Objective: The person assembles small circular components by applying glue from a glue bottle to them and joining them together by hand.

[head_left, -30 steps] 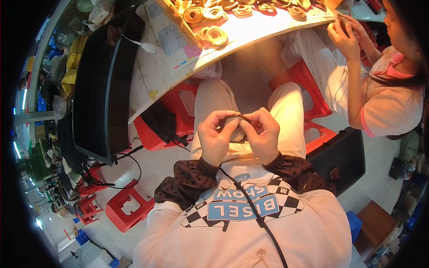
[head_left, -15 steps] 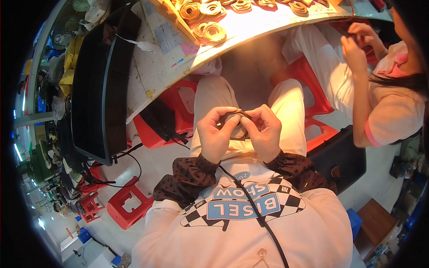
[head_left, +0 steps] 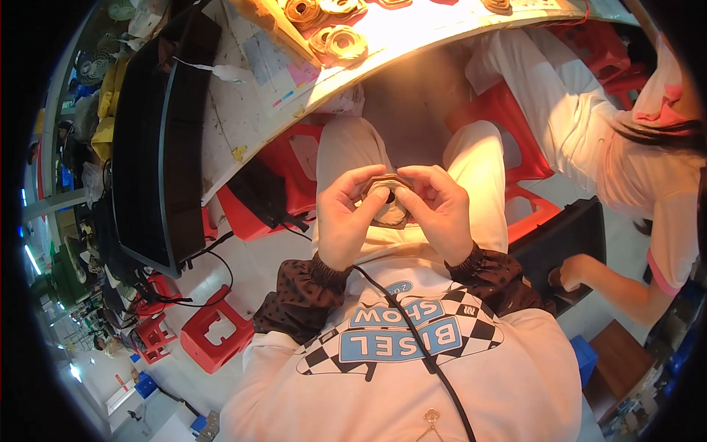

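Above my lap, both hands pinch a small tan and brown layered piece (head_left: pixel 390 214) with a dark hole near its middle. It looks like soft folded material with a darker rim along its far side. My left hand (head_left: pixel 343 219) grips its left side, with the thumb on the face beside the hole. From the right, my right hand (head_left: pixel 444 215) holds it the same way, fingers curled behind the far edge. Its back is hidden. Beyond my knees, similar ring-shaped pieces (head_left: pixel 347 44) lie on the brightly lit worktable (head_left: pixel 224 121).
A large black tray (head_left: pixel 136 158) stands at the left by the table. A co-worker's hand (head_left: pixel 580 272) reaches into another black tray (head_left: pixel 536 247) at my right. Red stools (head_left: pixel 215 335) are around me. A black cord (head_left: pixel 412 324) runs down my shirt.
My thumbs have spread apart, and the piece's face and hole now show more. The co-worker's hand has dropped from chest height to the black tray on the right. The view has shifted slightly.
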Available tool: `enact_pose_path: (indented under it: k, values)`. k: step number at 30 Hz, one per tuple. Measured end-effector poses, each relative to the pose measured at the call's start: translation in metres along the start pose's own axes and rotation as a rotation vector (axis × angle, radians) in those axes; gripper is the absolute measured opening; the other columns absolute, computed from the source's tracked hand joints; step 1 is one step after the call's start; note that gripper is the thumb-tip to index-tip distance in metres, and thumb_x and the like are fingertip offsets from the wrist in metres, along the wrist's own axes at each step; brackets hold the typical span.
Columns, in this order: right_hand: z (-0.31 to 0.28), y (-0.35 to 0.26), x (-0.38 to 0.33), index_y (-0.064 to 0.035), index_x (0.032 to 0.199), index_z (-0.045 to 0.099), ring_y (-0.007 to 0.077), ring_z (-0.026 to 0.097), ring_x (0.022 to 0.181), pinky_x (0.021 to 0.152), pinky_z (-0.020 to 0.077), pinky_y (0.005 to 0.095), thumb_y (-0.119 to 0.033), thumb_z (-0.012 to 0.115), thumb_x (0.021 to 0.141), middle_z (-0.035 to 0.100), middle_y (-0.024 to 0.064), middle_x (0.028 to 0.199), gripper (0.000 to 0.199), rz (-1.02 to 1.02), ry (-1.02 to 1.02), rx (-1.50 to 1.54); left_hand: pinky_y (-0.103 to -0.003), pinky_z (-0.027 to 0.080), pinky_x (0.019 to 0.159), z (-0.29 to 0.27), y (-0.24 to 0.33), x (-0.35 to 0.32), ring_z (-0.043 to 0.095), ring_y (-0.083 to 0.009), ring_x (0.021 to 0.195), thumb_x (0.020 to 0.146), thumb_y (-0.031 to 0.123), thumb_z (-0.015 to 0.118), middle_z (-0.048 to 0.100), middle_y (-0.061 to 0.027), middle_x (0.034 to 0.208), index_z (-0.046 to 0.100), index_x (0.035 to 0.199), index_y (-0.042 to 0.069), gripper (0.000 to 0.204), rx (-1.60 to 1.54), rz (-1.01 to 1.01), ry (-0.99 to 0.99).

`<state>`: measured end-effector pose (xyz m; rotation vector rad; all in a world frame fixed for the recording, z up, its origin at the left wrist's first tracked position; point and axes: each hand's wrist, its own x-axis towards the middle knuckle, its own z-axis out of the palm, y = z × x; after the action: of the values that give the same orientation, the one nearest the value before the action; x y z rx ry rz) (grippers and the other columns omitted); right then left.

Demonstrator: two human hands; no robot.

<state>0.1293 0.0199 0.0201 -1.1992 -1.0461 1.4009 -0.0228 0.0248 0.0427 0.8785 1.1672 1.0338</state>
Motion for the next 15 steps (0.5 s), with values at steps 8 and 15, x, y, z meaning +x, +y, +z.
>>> enact_pose_path:
  k: [8, 15]
  values:
    - [-0.0012, 0.0024, 0.0053, 0.0022, 0.091, 0.062, 0.0066, 0.059, 0.074, 0.062, 0.0469, 0.0186, 0.001, 0.067, 0.081, 0.054, 0.0028, 0.085, 0.011, -0.063, -0.011, -0.038, -0.023, 0.048, 0.084, -0.0009, -0.0037, 0.0041, 0.061, -0.0111, 0.093, 0.086, -0.003, 0.058, 0.065, -0.0106, 0.105, 0.059, 0.109, -0.005, 0.022, 0.033, -0.004, -0.030]
    - [0.0015, 0.0062, 0.0031, 0.0031, 0.085, 0.059, 0.0063, 0.059, 0.073, 0.061, 0.0467, 0.0180, 0.004, 0.067, 0.080, 0.053, 0.0032, 0.083, 0.009, -0.103, 0.071, -0.056, -0.023, 0.048, 0.084, 0.0035, -0.0027, 0.0076, 0.061, -0.0102, 0.092, 0.089, -0.002, 0.054, 0.066, -0.0094, 0.104, 0.060, 0.106, -0.005, 0.019, 0.028, 0.025, -0.045]
